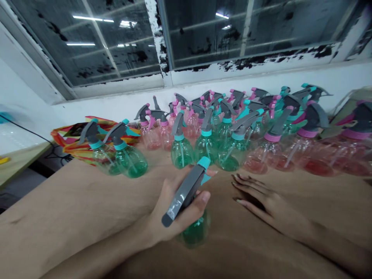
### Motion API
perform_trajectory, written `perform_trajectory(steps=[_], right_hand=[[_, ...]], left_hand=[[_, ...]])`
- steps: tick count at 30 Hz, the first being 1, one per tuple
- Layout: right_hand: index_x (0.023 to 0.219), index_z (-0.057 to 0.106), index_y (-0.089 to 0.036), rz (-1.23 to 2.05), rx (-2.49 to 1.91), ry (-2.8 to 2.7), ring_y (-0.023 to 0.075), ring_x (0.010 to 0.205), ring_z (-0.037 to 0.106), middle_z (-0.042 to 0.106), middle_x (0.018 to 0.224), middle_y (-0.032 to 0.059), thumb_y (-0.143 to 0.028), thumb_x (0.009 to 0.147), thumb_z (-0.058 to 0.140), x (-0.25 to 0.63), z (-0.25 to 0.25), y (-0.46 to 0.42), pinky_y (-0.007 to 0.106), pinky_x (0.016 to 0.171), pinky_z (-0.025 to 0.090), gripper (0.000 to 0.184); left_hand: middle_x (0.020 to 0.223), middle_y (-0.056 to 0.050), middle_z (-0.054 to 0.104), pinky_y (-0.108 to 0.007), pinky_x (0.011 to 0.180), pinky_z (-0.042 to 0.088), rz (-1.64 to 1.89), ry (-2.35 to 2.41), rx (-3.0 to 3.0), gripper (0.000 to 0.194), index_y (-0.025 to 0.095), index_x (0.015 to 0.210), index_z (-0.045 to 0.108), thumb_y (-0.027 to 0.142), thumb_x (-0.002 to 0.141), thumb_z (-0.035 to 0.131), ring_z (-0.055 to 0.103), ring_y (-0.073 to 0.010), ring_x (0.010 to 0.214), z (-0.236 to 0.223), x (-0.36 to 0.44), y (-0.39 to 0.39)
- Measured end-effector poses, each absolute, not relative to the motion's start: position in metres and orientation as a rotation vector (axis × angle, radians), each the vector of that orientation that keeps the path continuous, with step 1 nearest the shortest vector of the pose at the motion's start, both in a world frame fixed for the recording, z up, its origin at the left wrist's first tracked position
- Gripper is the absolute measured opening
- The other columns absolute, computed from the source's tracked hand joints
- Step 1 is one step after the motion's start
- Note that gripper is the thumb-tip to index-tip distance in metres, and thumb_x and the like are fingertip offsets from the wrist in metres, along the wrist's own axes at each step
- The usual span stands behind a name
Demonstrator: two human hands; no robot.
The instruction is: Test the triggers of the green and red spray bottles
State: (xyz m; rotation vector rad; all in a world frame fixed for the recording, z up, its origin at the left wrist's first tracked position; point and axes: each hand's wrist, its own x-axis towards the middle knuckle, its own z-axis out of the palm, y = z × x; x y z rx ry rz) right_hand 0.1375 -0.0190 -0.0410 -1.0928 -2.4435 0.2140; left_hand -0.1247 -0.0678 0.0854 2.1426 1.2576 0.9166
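Observation:
My left hand (177, 205) is wrapped round the neck of a green spray bottle (194, 232), near the table's front middle. Its grey trigger head with a teal nozzle shows above my fingers, and my palm hides the collar. To the right, my right hand (261, 197) rests on the wooden table with its fingers stretched out and nothing in them. Just beyond my hands stand more green spray bottles (181, 153) with teal collars. Red-tinted spray bottles (257, 159) with pink collars continue the row to the right.
Several more spray bottles crowd the back of the wooden table (72, 217) along the wall. Two green bottles (130, 159) stand apart at the left, before a red and yellow bag (72, 143). A window (116, 46) is behind, and another surface (23, 159) lies far left.

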Motion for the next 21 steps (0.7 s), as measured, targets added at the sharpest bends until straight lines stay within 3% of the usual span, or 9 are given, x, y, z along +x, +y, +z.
perform_trajectory(steps=[12,21], right_hand=[[0.134,0.041,-0.025,0.211,-1.081,-2.438,0.0251,0.129,0.035,0.047,0.136,0.0046,-0.039,0.087,0.048,0.1379,-0.0438,-0.0176,0.048,0.105,0.034,0.05],[0.134,0.041,-0.022,0.2,-1.103,-2.448,0.0238,0.129,0.035,0.046,0.137,0.0048,-0.04,0.087,0.047,0.1376,-0.0443,-0.0179,0.045,0.106,0.033,0.051]], left_hand=[[0.059,0.004,0.046,-0.027,0.049,0.042,0.966,1.164,2.104,0.033,0.021,0.115,0.051,0.029,0.084,0.043,0.051,-0.0143,0.051,0.0863,-0.1242,-0.0693],[0.071,0.0,0.059,-0.026,0.052,0.045,0.957,1.211,2.157,0.032,0.021,0.113,0.053,0.028,0.083,0.044,0.054,-0.0136,0.054,0.0872,-0.1222,-0.0689]])
